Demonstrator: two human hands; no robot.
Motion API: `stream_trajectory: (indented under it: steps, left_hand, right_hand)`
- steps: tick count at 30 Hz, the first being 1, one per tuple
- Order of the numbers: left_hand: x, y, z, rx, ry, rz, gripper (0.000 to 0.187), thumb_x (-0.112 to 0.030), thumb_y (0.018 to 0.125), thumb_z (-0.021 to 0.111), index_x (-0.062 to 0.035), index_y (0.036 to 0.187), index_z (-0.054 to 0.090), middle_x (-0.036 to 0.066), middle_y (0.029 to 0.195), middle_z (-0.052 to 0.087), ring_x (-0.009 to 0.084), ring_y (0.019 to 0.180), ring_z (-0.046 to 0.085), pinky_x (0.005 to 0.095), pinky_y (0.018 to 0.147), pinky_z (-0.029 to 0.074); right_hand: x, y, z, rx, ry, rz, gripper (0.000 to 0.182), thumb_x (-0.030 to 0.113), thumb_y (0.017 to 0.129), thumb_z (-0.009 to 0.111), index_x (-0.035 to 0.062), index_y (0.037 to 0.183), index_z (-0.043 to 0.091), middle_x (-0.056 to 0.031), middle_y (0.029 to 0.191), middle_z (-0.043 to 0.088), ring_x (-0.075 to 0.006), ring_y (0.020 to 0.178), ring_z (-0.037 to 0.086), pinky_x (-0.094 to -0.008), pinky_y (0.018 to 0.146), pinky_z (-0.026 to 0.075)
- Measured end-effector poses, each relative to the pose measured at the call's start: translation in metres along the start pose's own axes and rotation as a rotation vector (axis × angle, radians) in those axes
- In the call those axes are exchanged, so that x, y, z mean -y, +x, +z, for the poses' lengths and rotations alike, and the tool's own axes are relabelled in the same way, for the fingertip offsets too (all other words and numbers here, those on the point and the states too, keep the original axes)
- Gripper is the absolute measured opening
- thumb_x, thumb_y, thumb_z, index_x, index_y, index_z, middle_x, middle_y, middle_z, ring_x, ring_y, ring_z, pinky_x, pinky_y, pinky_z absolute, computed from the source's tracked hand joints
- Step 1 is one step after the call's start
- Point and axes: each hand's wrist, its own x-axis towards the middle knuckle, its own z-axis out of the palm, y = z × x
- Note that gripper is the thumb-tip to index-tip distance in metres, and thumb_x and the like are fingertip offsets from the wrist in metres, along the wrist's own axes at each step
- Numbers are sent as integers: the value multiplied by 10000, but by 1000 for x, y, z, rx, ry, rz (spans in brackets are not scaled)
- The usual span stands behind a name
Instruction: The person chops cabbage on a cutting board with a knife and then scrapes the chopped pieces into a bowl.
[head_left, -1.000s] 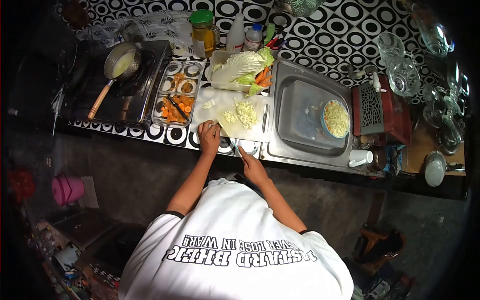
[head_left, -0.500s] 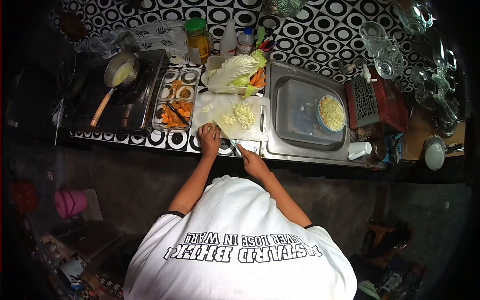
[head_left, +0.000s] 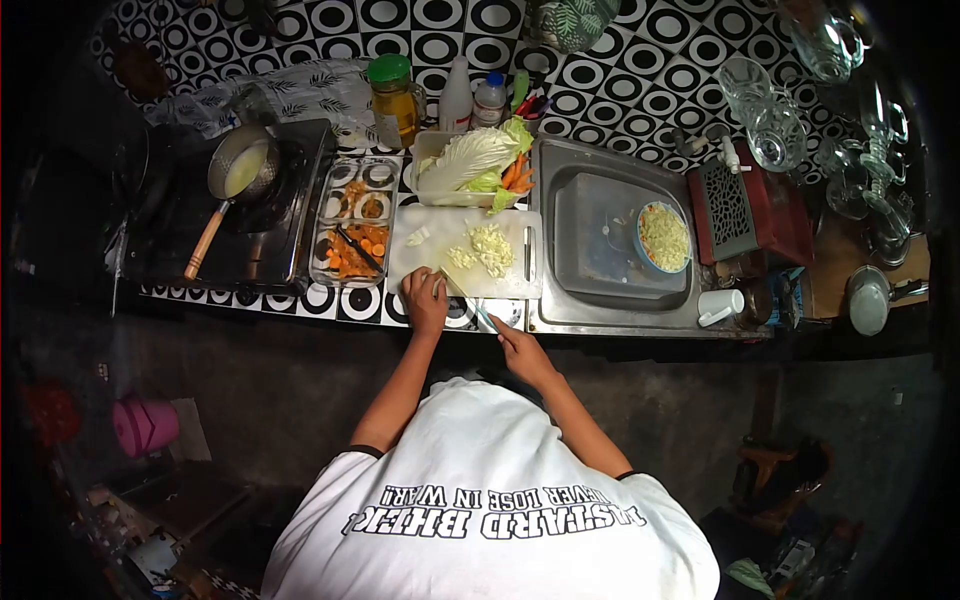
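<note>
A white cutting board [head_left: 409,262] lies on the counter with chopped pale-green vegetable pieces [head_left: 490,248] on it. My right hand [head_left: 522,350] grips the teal handle of a knife [head_left: 487,318] off the board's front edge, its blade slanting up and left over the board. My left hand [head_left: 426,300] rests at the board's front left corner with fingers bent, close to the blade. Whatever lies beneath those fingers is hidden. A few larger pale pieces [head_left: 418,236] sit at the board's upper left.
Behind the board stands a tub of napa cabbage [head_left: 470,163] and carrots. To the left are a divided container [head_left: 322,262] of cut carrots and a saucepan [head_left: 240,172] on the stove [head_left: 285,225]. The sink [head_left: 545,290] at right holds a bowl of shredded vegetables [head_left: 664,238].
The camera view has shifted, so the counter appears slightly lower. Both hands stay at the board's front edge, the right still holding the knife; the left hand's fingers have barely changed.
</note>
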Motion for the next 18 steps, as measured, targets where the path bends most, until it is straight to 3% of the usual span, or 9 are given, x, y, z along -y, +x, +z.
stream_trajectory:
  steps: [1,3,5,9,10,18]
  left_hand:
    - [-1,1,-1,5,-2,-6,164,-86,789,717,-45,947,704,77,1078,606,301,1098,514,437,966,399]
    - [-2,0,-2,3,-25,-3,174,-90,788,719,-42,954,695,79,1077,606,301,1096,512,435,967,399]
    - [-4,1,-4,13,-26,-9,188,-88,789,718,-40,967,686,81,1078,606,304,1096,510,434,969,398]
    - [-4,2,-3,15,-24,-19,228,-85,789,716,-37,1004,659,86,1085,606,309,1098,505,434,971,395]
    - [-3,2,-4,26,-20,-23,239,-89,790,714,-35,1014,651,87,1093,604,309,1100,505,434,971,392]
    - [-5,3,-5,48,-10,-45,245,-98,786,720,-38,1012,645,87,1100,596,306,1103,505,433,974,388]
  right_hand:
    - [-3,-1,2,-26,20,-20,582,8,921,473,182,1474,422,-260,993,620,-385,894,620,-387,874,478]
    - [-3,0,2,-40,-10,0,578,13,922,475,179,1473,423,-237,976,629,-374,886,622,-391,870,479]
    - [5,2,-1,-32,-20,74,546,-24,935,474,147,1453,452,-250,1088,648,-300,951,651,-301,899,466]
    - [12,0,1,-49,-15,57,559,-25,931,471,172,1454,454,-244,1062,647,-317,924,642,-301,885,470]
    - [13,-2,1,-42,-5,50,541,31,939,485,161,1461,438,-228,1053,645,-376,976,628,-396,896,476]
    - [18,-8,-3,-38,29,45,521,45,957,486,169,1461,440,-222,1034,643,-377,972,624,-391,895,474]
